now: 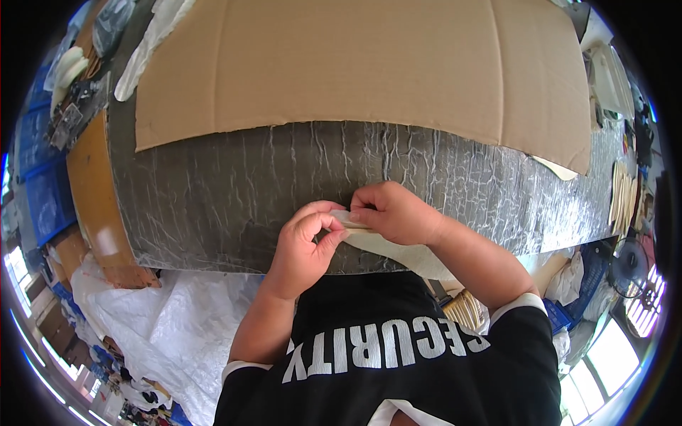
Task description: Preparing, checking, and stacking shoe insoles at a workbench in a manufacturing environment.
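The left hand (302,241) and the right hand (389,213) meet near the front edge of the table (206,195), each pinching a pale strip (401,252) between thumb and fingers. The left thumb and forefinger close on its folded end from the left; the right thumb and bent fingers press on it from just beside them, the two sets of fingertips nearly touching. From the hands the strip runs to the right and toward the body, passing below the right forearm and over the table's front edge. The table's dark surface is covered with pale, crackled lines and shines at the right. Beyond the hands, well apart from them, a large cardboard sheet (355,67) lies flat with two creases. A white cloth (150,50) sits beside its left edge, and a pale scrap (554,168) sticks out from under its right near corner. Left of the table stand a wooden board (103,195) and blue crates (50,202); white plastic (167,319) is heaped below. A bundle of sticks (623,195) lies at the table's right end, near a fan (629,266).
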Motion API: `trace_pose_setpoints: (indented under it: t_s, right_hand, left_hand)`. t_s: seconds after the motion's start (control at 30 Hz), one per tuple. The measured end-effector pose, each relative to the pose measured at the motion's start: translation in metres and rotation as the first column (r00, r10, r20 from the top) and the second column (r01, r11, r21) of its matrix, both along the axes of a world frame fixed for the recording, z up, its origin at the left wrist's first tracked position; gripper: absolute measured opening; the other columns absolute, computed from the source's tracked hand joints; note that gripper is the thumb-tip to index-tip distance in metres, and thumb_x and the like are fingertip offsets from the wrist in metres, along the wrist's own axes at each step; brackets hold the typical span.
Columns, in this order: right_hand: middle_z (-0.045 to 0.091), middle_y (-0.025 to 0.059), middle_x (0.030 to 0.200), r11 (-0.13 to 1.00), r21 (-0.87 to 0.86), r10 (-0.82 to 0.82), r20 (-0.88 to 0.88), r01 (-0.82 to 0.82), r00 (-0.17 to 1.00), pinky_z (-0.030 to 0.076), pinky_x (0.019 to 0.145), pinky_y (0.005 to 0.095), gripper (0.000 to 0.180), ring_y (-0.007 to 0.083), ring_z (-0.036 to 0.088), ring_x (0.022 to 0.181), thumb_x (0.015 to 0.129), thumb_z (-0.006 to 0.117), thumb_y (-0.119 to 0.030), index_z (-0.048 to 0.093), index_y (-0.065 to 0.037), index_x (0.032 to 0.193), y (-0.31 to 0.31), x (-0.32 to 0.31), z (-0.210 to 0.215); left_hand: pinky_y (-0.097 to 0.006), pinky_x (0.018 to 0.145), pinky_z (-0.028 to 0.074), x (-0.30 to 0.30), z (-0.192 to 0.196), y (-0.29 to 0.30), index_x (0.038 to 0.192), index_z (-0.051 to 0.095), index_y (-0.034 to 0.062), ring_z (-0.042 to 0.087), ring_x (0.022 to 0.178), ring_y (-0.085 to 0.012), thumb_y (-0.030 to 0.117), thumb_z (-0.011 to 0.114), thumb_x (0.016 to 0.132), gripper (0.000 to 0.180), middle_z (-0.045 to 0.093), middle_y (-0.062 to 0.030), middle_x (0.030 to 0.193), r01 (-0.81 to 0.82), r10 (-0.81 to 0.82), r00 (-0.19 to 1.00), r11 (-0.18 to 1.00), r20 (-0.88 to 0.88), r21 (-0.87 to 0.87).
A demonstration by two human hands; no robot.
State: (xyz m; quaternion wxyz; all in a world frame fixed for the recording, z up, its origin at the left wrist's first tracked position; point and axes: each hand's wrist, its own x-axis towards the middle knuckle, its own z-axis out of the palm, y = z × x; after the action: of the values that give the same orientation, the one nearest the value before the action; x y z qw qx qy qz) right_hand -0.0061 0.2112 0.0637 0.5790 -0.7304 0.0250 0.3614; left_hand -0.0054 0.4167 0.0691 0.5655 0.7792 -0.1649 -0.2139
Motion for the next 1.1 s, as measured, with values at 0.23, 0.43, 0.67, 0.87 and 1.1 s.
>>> trace_pose_setpoints:
  t_s: [0.23, 0.43, 0.67, 0.87, 1.1]
  right_hand:
    - [0.06, 0.0148, 0.068, 1.0, 0.014, 0.011, -0.02, -0.011, 1.0, 0.045, 0.059, 0.0364, 0.022, 0.0211, 0.054, 0.061, 0.088, 0.065, -0.021, 0.064, 0.0, 0.084, 0.001, -0.001, 0.001]
    - [0.065, 0.0174, 0.076, 0.998, -0.03, 0.052, -0.05, -0.053, 0.997, 0.048, 0.064, 0.037, 0.025, 0.0245, 0.059, 0.067, 0.088, 0.067, -0.026, 0.067, 0.0, 0.087, 0.0, 0.0, 0.003]
    - [0.068, 0.0158, 0.094, 0.994, -0.07, 0.1, 0.214, -0.087, 0.972, 0.05, 0.076, 0.0392, 0.032, 0.0325, 0.064, 0.086, 0.08, 0.075, -0.031, 0.069, -0.002, 0.092, -0.013, -0.011, 0.007]
    - [0.068, 0.0139, 0.087, 0.988, -0.149, 0.074, 0.296, -0.03, 0.952, 0.051, 0.076, 0.0414, 0.028, 0.0331, 0.063, 0.087, 0.075, 0.077, -0.025, 0.071, -0.003, 0.091, 0.0, -0.019, 0.007]
    - [0.067, 0.0054, 0.079, 0.99, 0.094, -0.114, 0.098, 0.105, 0.989, 0.049, 0.069, 0.0323, 0.016, 0.0178, 0.063, 0.077, 0.084, 0.072, -0.018, 0.069, -0.002, 0.087, -0.012, -0.02, -0.001]
  left_hand:
    - [-0.031, 0.075, 0.05, 0.006, 0.002, -0.002, 0.083, 0.061, -0.0013, 0.064, 0.082, -0.0224, 0.0, 0.072, 0.079, 0.012, 0.067, -0.013, 0.091, 0.01, -0.01, 0.998, 1.0, -0.059, 0.006]
    - [-0.028, 0.074, 0.05, 0.003, -0.002, 0.002, 0.083, 0.061, -0.0011, 0.063, 0.082, -0.0193, -0.006, 0.071, 0.078, 0.012, 0.066, -0.0114, 0.091, 0.032, -0.032, 0.999, 0.999, -0.041, -0.001]
    - [-0.027, 0.078, 0.05, -0.003, -0.015, 0.014, 0.084, 0.06, -0.0034, 0.06, 0.09, -0.0173, -0.012, 0.068, 0.08, 0.012, 0.063, -0.012, 0.098, -0.033, 0.029, 0.999, 0.995, -0.039, -0.093]
    - [-0.027, 0.079, 0.049, -0.004, -0.014, 0.014, 0.081, 0.06, -0.0043, 0.06, 0.09, -0.0163, -0.013, 0.068, 0.08, 0.012, 0.063, -0.012, 0.098, -0.03, 0.022, 0.997, 0.993, -0.069, -0.113]
    - [-0.03, 0.087, 0.049, -0.005, -0.011, 0.014, 0.129, 0.044, -0.0014, 0.059, 0.102, -0.0173, 0.009, 0.069, 0.09, 0.047, 0.056, -0.0133, 0.123, -0.341, 0.043, 0.881, 0.746, -0.471, -0.571]
